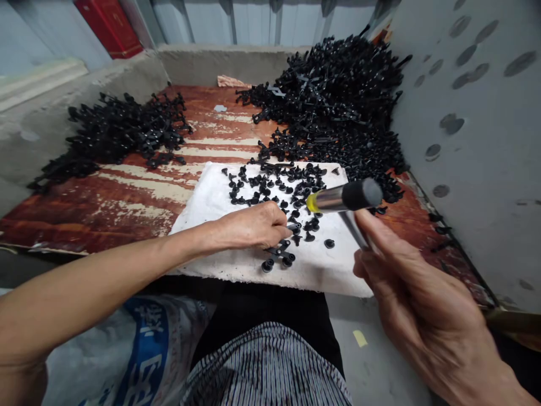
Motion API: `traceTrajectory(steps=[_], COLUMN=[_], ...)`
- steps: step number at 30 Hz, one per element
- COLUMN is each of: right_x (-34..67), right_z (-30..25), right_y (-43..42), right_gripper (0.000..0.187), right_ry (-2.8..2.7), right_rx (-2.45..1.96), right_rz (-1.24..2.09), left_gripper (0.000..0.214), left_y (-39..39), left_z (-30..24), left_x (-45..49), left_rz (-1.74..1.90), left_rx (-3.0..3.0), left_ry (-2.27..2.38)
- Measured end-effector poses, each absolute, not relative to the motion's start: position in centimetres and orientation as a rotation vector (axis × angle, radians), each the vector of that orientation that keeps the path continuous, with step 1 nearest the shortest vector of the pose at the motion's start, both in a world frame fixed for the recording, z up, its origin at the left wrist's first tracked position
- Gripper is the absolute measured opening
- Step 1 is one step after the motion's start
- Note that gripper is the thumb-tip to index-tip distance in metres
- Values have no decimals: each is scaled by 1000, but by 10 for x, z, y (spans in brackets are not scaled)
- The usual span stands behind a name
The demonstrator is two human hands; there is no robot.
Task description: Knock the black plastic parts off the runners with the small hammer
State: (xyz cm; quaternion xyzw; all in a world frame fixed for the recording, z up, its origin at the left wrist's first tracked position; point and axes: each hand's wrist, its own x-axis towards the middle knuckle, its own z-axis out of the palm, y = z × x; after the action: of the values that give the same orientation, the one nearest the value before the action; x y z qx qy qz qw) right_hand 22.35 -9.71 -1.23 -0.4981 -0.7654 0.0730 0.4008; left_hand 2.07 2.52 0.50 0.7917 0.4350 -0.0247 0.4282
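My right hand is wrapped round the handle of a mallet, raised above the right side of a white cloth-covered board. The mallet's head has a black face and a yellow face, with a metal middle. Pinched in my left hand is a black plastic piece with arms and round, cup-like ends, low over the board. My fingertips hide part of it. Small black round-based plastic pieces lie scattered just beyond my left hand. One loose piece sits apart on the right.
A large heap of black plastic parts fills the back right; a smaller heap lies at the left. The worn red-brown tabletop meets a grey panel on the right. A printed white sack stands below left.
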Motion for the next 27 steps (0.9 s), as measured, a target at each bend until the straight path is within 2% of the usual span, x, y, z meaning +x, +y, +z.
traceTrajectory(steps=[4, 7, 12, 14, 18, 22, 27], right_x=[230, 235, 232, 231, 233, 231, 220], right_z=[-16, -19, -22, -26, -31, -22, -7], right_y=[-91, -86, -89, -88, -84, -79, -68], right_gripper=[74, 68, 70, 67, 63, 49, 23], right_ry=[-2057, -2203, -1935, -2163, -2132, -2109, -1781], right_rx=[-1236, -1263, -1304, -1267, -1320, -1373, -1451], right_rz=[129, 184, 79, 132, 215, 362, 748], left_gripper=[30, 31, 31, 30, 32, 30, 30], left_y=[25, 25, 25, 25, 27, 28, 18], left_z=[4, 3, 3, 1, -5, -4, 7], left_x=[21, 21, 22, 22, 20, 18, 22], left_rz=[-65, -90, -113, -115, -77, -88, -12], left_rx=[1983, 1980, 1974, 1974, 1969, 1956, 2022], left_ry=[1081, 1108, 1110, 1114, 1090, 1091, 865])
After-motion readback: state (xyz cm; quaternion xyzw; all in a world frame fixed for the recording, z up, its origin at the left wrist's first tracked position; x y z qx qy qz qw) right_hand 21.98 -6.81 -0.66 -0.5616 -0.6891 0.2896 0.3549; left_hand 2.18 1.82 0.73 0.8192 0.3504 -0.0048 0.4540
